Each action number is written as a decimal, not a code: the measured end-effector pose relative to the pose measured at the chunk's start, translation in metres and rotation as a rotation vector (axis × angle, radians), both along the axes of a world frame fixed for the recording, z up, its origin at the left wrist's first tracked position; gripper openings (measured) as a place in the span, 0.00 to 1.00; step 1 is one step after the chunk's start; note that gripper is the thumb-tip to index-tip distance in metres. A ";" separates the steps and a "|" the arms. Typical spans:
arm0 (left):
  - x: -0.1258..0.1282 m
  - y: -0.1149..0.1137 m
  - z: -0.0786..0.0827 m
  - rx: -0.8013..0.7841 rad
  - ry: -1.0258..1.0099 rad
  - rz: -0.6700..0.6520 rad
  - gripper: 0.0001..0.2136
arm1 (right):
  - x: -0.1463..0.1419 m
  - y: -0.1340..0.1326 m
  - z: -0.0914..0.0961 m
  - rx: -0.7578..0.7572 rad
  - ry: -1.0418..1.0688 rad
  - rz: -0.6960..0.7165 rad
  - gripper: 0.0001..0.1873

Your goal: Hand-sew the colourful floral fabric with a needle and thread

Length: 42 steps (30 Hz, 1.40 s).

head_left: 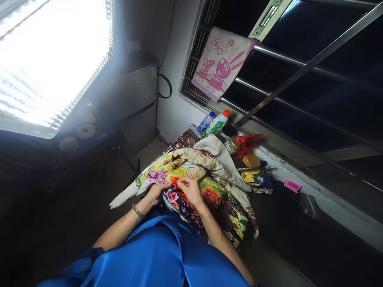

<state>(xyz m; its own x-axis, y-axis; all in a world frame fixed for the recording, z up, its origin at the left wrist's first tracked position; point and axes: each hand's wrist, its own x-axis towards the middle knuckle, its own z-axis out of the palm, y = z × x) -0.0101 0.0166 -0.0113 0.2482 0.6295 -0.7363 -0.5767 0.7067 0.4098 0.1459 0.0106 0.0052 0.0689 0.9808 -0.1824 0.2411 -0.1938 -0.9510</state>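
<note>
Item one, nearest: a blue satin garment, worn by the seated person, filling the lower middle of the view.

Item two: a flowered embroidery cloth, bunched over the person's lap just beyond the garment. It was heaped in folds, with red, purple and green blossoms showing and pale backing turned up at its far edge. A rolled white end stuck out to the left.

Item three: the left hand, with a grey bangle on the wrist, lay against the near left edge of the cloth. Its fingers were tucked under the folds, so I could not tell whether that grip was clenched or slack.

Item four: the right hand rested on top of the cloth. Its thumb and forefinger were pinched together on a red patch of stitching, a closed grip grasping the cloth. Anything finer between the fingertips was too small to make out.

Item five, on the window ledge past the cloth:
- a white bottle with an orange cap
- a clear blue-capped bottle just beside the white one
- a red plastic piece
- a yellow lid
- a small pink block, set apart to the right

Item six: a pink cartoon towel hung over a window bar above the ledge.

Item seven: a bright light panel at upper left.
</note>
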 end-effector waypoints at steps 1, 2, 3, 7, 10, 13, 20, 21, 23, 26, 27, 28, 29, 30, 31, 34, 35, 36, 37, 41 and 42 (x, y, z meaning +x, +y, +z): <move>0.001 0.000 -0.001 -0.008 0.010 0.004 0.15 | -0.001 -0.004 -0.002 -0.016 -0.030 0.036 0.09; 0.001 0.000 -0.001 -0.013 0.018 0.008 0.15 | -0.002 -0.007 -0.005 -0.023 -0.062 0.060 0.09; 0.002 0.000 -0.002 -0.016 0.024 0.012 0.16 | -0.003 -0.010 -0.008 -0.023 -0.092 0.070 0.09; 0.002 0.000 -0.003 -0.017 0.017 0.015 0.16 | -0.006 -0.014 -0.017 0.012 -0.163 0.055 0.10; 0.002 0.000 -0.002 -0.025 0.006 0.017 0.15 | -0.006 -0.014 -0.019 0.027 -0.173 0.051 0.10; 0.002 0.000 0.001 -0.017 0.003 0.021 0.14 | -0.007 -0.014 -0.020 0.034 -0.165 0.045 0.10; 0.003 0.000 0.009 -0.021 0.027 0.011 0.12 | -0.008 -0.011 -0.016 0.057 -0.199 0.057 0.09; 0.003 0.000 0.010 -0.022 0.031 0.009 0.12 | -0.008 -0.010 -0.014 0.071 -0.218 0.062 0.09; 0.002 0.000 0.011 -0.028 0.031 0.000 0.11 | -0.010 -0.010 -0.012 0.098 -0.264 0.065 0.10; 0.002 0.000 0.010 -0.031 0.021 -0.006 0.11 | -0.013 -0.011 -0.010 0.113 -0.313 0.049 0.10; 0.003 0.000 0.009 -0.029 0.020 0.001 0.11 | -0.015 -0.012 -0.010 0.111 -0.317 0.040 0.10; 0.003 0.000 0.008 -0.027 0.023 0.011 0.11 | -0.017 -0.013 -0.010 0.105 -0.312 0.029 0.10; 0.003 0.000 0.007 -0.029 0.028 0.019 0.11 | -0.018 -0.014 -0.011 0.096 -0.300 0.017 0.10; 0.004 0.000 0.006 -0.034 0.032 0.022 0.11 | -0.019 -0.015 -0.012 0.086 -0.282 0.004 0.09; 0.004 0.001 0.005 -0.042 0.034 0.016 0.10 | -0.021 -0.017 -0.014 0.074 -0.257 -0.008 0.09; 0.005 0.004 0.003 -0.084 0.032 -0.040 0.09 | -0.023 -0.019 -0.020 0.034 -0.159 -0.040 0.09; 0.006 0.005 0.003 -0.100 0.028 -0.060 0.09 | -0.023 -0.020 -0.021 0.022 -0.127 -0.050 0.09; 0.006 0.006 0.003 -0.115 0.024 -0.077 0.09 | -0.023 -0.020 -0.023 0.013 -0.099 -0.058 0.09; 0.006 0.007 0.004 -0.128 0.021 -0.089 0.09 | -0.023 -0.020 -0.024 0.006 -0.074 -0.065 0.09; 0.005 0.008 0.006 -0.139 -0.004 -0.102 0.11 | -0.023 -0.020 -0.026 0.011 -0.013 -0.074 0.09; 0.005 0.009 0.007 -0.137 -0.012 -0.099 0.11 | -0.024 -0.019 -0.026 0.014 -0.008 -0.075 0.09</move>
